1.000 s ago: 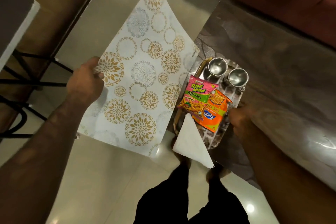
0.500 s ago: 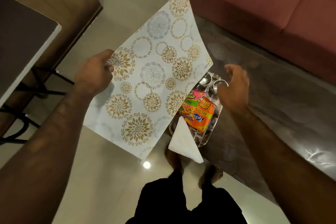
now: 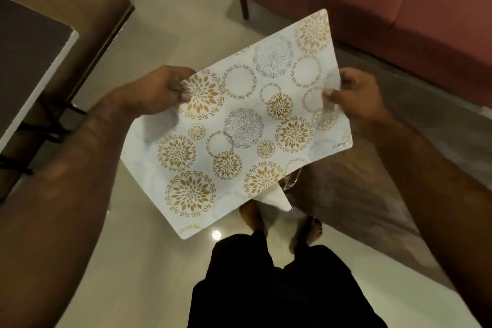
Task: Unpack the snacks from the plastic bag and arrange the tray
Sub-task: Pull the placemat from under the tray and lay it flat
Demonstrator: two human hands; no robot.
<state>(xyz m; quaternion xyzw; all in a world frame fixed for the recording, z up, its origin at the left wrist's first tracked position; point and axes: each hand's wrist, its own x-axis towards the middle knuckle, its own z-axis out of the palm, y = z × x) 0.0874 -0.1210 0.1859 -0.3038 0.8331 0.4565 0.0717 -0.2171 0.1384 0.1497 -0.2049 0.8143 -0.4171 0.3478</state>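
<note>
— What has changed over the last second?

— The right hand has left the tray and come up to the mat. It now pinches the mat's right edge, thumb on the printed face, fingers curled behind.

— And the other one?

— The left hand keeps its grip on the left edge, as before: thumb on top, fingers underneath. So the mat, which hung tilted from that hand alone with one corner raised, is now spread between both hands, pattern up.

— Where is the tray?

— On the bench, almost wholly behind the mat. Only a sliver of the tray shows under the mat's lower edge. A white napkin pokes out just beside it, past the corner of the bench.

— And the snack packets?

— A second ago they lay in plain view on the tray with two steel cups. Now the mat hides all of them.

— Is the mat touching anything?

— Only the hands. It is held in the air, partly over the bench and partly over the floor.
</note>
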